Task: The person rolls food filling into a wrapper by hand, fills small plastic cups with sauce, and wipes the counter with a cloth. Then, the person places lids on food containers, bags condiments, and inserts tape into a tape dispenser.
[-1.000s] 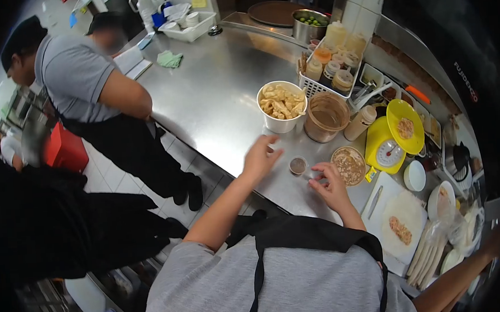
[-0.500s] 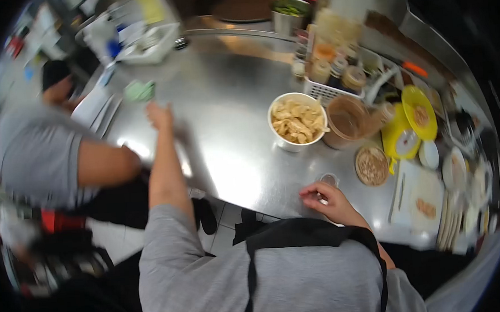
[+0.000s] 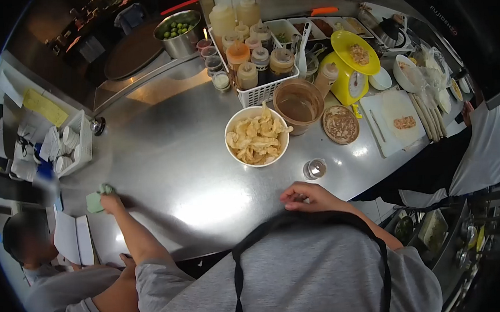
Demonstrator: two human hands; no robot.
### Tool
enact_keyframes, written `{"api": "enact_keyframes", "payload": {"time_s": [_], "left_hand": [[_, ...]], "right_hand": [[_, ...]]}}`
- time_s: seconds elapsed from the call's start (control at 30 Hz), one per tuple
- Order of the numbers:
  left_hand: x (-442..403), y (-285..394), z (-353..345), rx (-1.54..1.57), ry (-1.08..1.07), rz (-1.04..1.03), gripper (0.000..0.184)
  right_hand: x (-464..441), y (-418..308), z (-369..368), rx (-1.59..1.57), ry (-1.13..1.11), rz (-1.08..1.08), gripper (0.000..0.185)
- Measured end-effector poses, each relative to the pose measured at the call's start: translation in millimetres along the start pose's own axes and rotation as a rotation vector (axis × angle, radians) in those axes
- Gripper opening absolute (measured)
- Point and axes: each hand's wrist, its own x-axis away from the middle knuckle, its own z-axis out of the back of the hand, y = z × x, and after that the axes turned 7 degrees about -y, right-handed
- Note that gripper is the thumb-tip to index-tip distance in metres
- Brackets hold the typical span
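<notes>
Left of the white tub [image 3: 259,164], the left hand [image 3: 111,203] partly hides the green cloth [image 3: 95,202], the yellow paper's [image 3: 45,106] marks are illegibly small, and the bottom edge crops a co-worker [image 3: 70,298].

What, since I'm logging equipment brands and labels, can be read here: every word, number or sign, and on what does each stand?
"FUJIDENZO": on the black panel at the upper right.
Dial markings on the yellow kitchen scale: too small to read.
Any writing on the yellow sheet at the left: too blurred to read.
Print on the small yellow packet: too small to read.
</notes>
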Motion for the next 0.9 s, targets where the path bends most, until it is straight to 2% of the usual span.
{"api": "enact_keyframes", "payload": {"time_s": [0.07, 0.13, 0.17, 0.23, 0.27, 0.3, 0.33, 0.37, 0.4, 0.43, 0.47, 0.5, 0.57, 0.6, 0.7, 0.73, 0.77, 0.9], "left_hand": [[29, 15, 9, -0.020, -0.044, -0.171, 0.034], [78, 29, 27, 0.200, -0.039, -0.414, 0.040], [118, 48, 51, 0.340, -0.165, -0.362, 0.039], [190, 76, 80, 0.491, -0.378, -0.453, 0.033], [224, 87, 87, 0.604, -0.565, -0.457, 0.032], [265, 106, 107, 0.550, -0.716, -0.484, 0.027], [297, 113, 108, 0.727, -0.919, -0.488, 0.026], [329, 127, 118, 0.761, -1.067, -0.484, 0.026], [350, 136, 123, 0.806, -1.194, -0.500, 0.025], [366, 146, 125, 0.887, -1.171, -0.489, 0.026], [373, 151, 110, 0.924, -1.007, -0.507, 0.026], [380, 162, 106, 0.981, -0.937, -0.462, 0.027], [388, 182, 99, 1.032, -0.868, -0.420, 0.028], [391, 189, 96, 1.050, -0.900, -0.397, 0.027], [385, 201, 79, 1.102, -0.952, -0.326, 0.025], [381, 202, 72, 1.136, -0.973, -0.272, 0.024], [381, 204, 73, 1.149, -0.873, -0.343, 0.017], [355, 193, 95, 1.117, -0.970, -0.257, 0.011]], "right_hand": [[-18, 5, 1, -0.017, -0.034, 0.024, 0.024], [-35, 3, 1, -0.046, -0.129, 0.138, 0.031], [-45, 2, 0, -0.052, -0.142, 0.142, 0.031], [-61, -2, -4, 0.023, -0.254, 0.159, 0.049], [-66, -7, -8, 0.018, -0.272, 0.166, 0.049], [-70, -13, -13, -0.092, -0.283, 0.071, 0.052], [-72, -16, -18, -0.201, -0.295, -0.027, 0.055], [-75, -11, -23, -0.289, -0.293, -0.033, 0.060], [-82, 10, -28, -0.333, -0.278, -0.032, 0.051], [-83, 28, -30, -0.271, -0.231, 0.062, 0.048], [-79, 42, -29, -0.214, -0.178, 0.155, 0.046], [-72, 50, -26, -0.222, -0.179, 0.158, 0.046], [-57, 64, -15, 0.126, -0.072, 0.354, 0.040], [-46, 61, -11, 0.121, -0.068, 0.355, 0.040], [-16, 50, 2, 0.056, -0.018, 0.166, 0.048], [-13, 56, 3, 0.047, -0.011, 0.168, 0.048], [-12, 63, 5, 0.064, -0.008, 0.163, 0.049], [-10, 72, 11, 0.116, -0.058, 0.144, 0.042]]}}
